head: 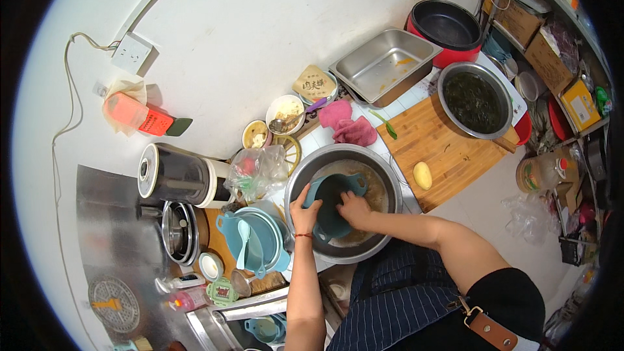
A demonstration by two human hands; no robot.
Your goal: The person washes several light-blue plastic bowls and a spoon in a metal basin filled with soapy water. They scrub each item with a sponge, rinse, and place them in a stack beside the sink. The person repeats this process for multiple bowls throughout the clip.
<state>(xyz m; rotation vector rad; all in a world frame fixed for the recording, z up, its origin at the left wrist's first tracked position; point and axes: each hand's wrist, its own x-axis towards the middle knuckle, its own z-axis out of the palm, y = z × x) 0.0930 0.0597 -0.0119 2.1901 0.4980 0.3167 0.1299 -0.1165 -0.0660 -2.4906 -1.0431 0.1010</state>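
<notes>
A large metal basin (392, 175) of cloudy water stands before me. In it a blue-green handled bowl (336, 224) is tilted, its inside facing me. My left hand (304, 209) grips the bowl's left rim, thumb over the edge. My right hand (355, 209) reaches over the bowl's right side, fingertips inside; whether it holds anything there is hidden. Left of the basin sit stacked blue-green bowls (280, 258) with a pale blue spoon (243, 241) on top. Pink cloths (353, 129) lie just beyond the basin.
A wooden cutting board (438, 156) at right carries a peeled potato (422, 176) and a metal bowl of dark greens (446, 102). Behind are a steel pan (358, 66) and a red-sided pot (443, 56). A plastic bag (258, 168) and food bowls (295, 107) stand back left.
</notes>
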